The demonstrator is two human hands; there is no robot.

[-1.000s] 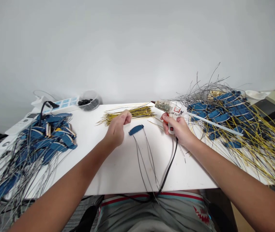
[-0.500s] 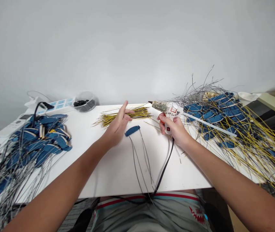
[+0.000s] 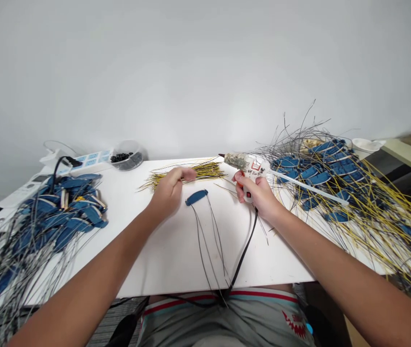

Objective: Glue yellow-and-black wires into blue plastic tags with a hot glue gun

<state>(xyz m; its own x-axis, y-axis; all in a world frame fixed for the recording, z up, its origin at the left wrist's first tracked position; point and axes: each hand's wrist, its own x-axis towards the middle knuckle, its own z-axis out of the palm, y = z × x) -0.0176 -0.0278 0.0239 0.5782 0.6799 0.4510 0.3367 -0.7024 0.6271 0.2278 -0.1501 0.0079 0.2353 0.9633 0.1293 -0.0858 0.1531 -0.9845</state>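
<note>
My left hand (image 3: 170, 190) hangs just over the near end of a bundle of yellow-and-black wires (image 3: 187, 173), its fingers curled and nothing visible in them. Just right of that hand, a blue plastic connector strip (image 3: 196, 197) lies on the white table (image 3: 176, 260), with thin black wires trailing toward me. My right hand (image 3: 255, 193) is wrapped around the handle of a white hot glue gun (image 3: 247, 166). A long translucent glue stick (image 3: 308, 188) runs from the gun's rear, and a black cord (image 3: 243, 255) drops from its handle over the table's near edge.
Tangled heaps of blue connectors with wires lie at the left (image 3: 59, 214) and right (image 3: 339, 178). Behind the left heap are a white power strip (image 3: 89, 158) and a clear bowl of small black parts (image 3: 128, 155). A white dish (image 3: 364, 148) sits far right.
My left hand has curled its spread fingers and dropped lower over the wire bundle. My right hand still grips the glue gun, and the whole view has shifted slightly.
</note>
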